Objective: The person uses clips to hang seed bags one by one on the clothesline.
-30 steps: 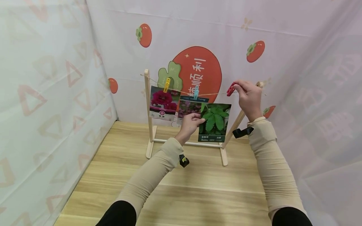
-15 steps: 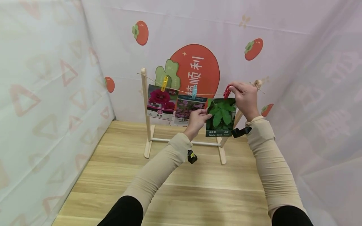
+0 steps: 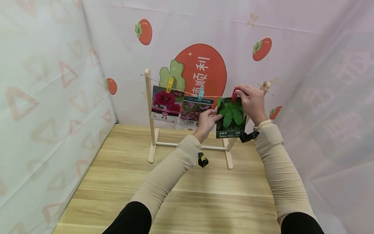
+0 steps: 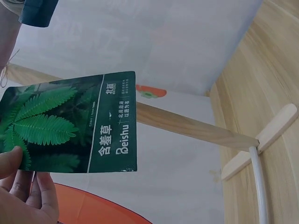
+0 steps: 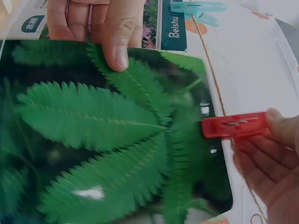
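Note:
My left hand pinches a green seed packet by its left edge, thumb on the front. The packet shows fern-like leaves and hangs upright near the right end of the string. At its top edge my right hand pinches a red clothespin between thumb and fingers. In the right wrist view the clothespin's tip overlaps the packet's top edge, across the string. Beside the left hand hangs a pink-flower packet under a blue clothespin. Farther left, a yellow clothespin holds a magenta-flower packet.
A wooden stand with two posts carries the string, and a white bar joins its feet. It stands on a wood-grain table. A white printed curtain hangs behind and at both sides.
The left hand has moved the green packet right and up to the string. The red clothespin, apart from the packet before, now meets its top edge. The right hand has shifted only slightly.

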The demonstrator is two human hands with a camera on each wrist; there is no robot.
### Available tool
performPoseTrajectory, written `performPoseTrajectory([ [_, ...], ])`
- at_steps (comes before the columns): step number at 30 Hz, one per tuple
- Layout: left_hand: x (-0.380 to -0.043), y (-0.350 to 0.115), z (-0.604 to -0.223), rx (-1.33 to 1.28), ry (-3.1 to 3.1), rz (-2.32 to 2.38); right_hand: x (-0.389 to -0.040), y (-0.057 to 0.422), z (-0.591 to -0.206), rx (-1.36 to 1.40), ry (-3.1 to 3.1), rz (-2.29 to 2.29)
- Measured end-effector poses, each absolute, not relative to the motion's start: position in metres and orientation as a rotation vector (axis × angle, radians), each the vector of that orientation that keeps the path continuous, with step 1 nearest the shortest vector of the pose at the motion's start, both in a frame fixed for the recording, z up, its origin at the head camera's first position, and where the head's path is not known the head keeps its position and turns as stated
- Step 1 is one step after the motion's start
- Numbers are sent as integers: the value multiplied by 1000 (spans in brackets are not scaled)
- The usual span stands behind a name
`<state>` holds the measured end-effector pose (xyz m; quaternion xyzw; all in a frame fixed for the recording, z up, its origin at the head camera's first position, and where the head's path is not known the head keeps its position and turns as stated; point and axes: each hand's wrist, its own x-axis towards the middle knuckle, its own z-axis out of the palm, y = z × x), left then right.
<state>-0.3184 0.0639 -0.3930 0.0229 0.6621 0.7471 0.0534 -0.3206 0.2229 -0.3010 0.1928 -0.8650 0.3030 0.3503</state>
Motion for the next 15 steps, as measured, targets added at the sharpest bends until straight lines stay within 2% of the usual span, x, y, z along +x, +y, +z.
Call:
performPoseTrajectory([
  [15,-313,62,-403,24,2153,2256,-315,223,-301,538,-2361,873],
])
